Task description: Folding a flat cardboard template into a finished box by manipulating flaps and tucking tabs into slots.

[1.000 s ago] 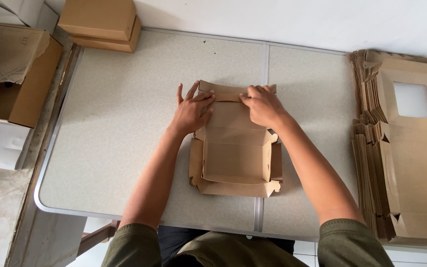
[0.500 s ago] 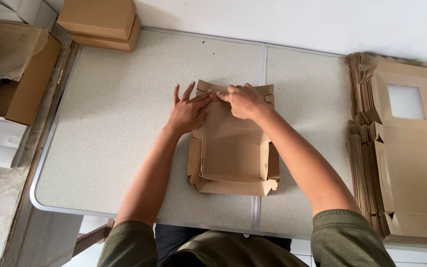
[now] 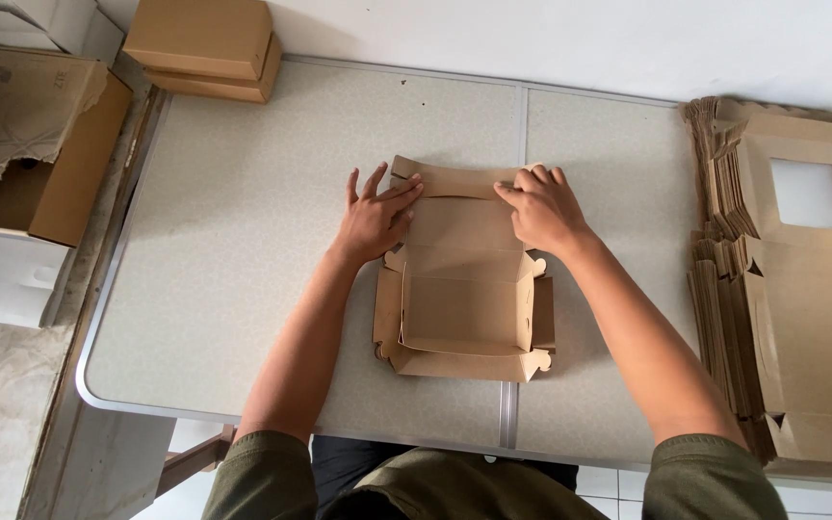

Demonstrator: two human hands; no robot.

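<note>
head view, looking straight down on a pale speckled table (image 3: pixel 243 241) with a metal rim and a seam running front to back right of centre. a brown cardboard box blank (image 3: pixel 464 279), partly folded, lies flat on the table just left of and across that seam, directly in front of the person. its near half forms a shallow tray with low side walls raised; its far half is a flat panel ending in a narrow flap (image 3: pixel 455 178) along the far edge.

the left hand (image 3: pixel 375 220) rests palm down on the far left corner of the blank, fingers spread and extended, fingertips touching the narrow flap. the right hand (image 3: pixel 543 207) lies on the far right corner, fingers curled and bunched together, pressing down on the flap's right end; whether the fingertips pinch the flap's edge or only press on it cannot be told. both forearms reach in from the near edge, with olive-green sleeves at the bottom of the frame.

a tall stack of flat blanks (image 3: pixel 782 289) of the same brown card, the top one with a square window cut-out, sits at the table's right edge, well apart from the hands. two closed brown boxes (image 3: pixel 202 48), stacked, sit at the far left corner. an open torn carton (image 3: pixel 36 144) stands off the table to the left.
</note>
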